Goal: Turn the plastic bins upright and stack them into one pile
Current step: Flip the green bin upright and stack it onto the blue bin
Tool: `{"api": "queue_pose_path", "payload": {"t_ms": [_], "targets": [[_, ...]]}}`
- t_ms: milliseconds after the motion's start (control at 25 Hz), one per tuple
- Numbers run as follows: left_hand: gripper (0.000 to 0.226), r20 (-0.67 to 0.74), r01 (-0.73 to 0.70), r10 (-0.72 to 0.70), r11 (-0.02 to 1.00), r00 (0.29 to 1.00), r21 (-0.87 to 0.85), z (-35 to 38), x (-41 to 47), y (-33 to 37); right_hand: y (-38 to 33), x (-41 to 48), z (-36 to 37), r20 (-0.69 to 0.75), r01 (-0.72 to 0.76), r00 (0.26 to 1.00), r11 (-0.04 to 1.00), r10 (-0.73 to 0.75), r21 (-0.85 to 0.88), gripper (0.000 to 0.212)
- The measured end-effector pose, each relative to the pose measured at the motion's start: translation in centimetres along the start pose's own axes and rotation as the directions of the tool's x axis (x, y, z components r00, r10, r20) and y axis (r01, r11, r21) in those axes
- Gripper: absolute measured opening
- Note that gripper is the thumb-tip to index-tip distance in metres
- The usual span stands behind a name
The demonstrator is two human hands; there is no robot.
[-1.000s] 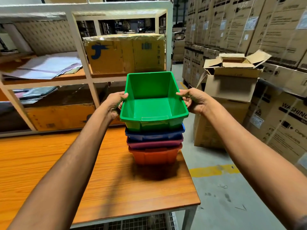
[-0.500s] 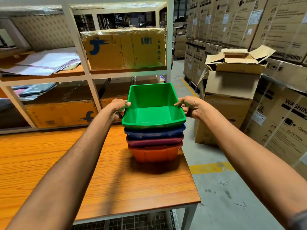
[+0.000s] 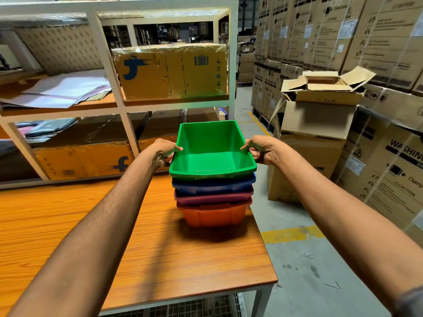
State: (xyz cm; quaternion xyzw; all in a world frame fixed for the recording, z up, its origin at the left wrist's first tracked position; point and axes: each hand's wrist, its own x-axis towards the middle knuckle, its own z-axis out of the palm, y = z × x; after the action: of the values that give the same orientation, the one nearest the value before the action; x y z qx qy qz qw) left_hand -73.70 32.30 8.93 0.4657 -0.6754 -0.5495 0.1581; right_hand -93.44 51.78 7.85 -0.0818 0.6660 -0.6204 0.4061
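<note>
Left hand [image 3: 163,150] at 9 o'clock and right hand [image 3: 263,150] at 3 grip the green bin [image 3: 212,161], best pressed down evenly

Bare forearms [image 3: 107,225], dark sleeve edge [image 3: 412,302] on right arm.

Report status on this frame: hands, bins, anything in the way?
Left hand and right hand grip the green bin by its side rims. It sits upright atop blue bin, maroon bin, orange bin on table. No obstruction seen.
</note>
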Motion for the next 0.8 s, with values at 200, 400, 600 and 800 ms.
{"api": "queue_pose_path", "payload": {"t_ms": [200,400,600,800], "targets": [[0.038,-0.026,0.016,-0.02,0.989,0.999,-0.145,0.1,-0.5,0.4,-0.8,-0.3,0.1,-0.004,0.027,1.0,1.0,-0.027,0.016,0.022],[0.034,-0.06,-0.067,0.053,0.964,0.997,-0.257,-0.8,-1.4,3.0,-3.4,-1.2,-0.1,0.026,0.141,0.989,0.989,-0.142,0.043,0.021],[0.03,-0.073,-0.387,0.38,0.897,0.922,-0.214,-2.5,-4.3,8.2,-7.0,-2.4,-0.7,-0.102,0.401,0.895,0.884,-0.434,-0.239,0.031],[0.038,-0.085,-0.658,0.653,0.751,0.753,-0.053,-4.6,-5.9,10.6,-10.6,-2.7,-1.3,-0.14,0.606,0.597,0.558,-0.79,-0.567,0.058]]}}
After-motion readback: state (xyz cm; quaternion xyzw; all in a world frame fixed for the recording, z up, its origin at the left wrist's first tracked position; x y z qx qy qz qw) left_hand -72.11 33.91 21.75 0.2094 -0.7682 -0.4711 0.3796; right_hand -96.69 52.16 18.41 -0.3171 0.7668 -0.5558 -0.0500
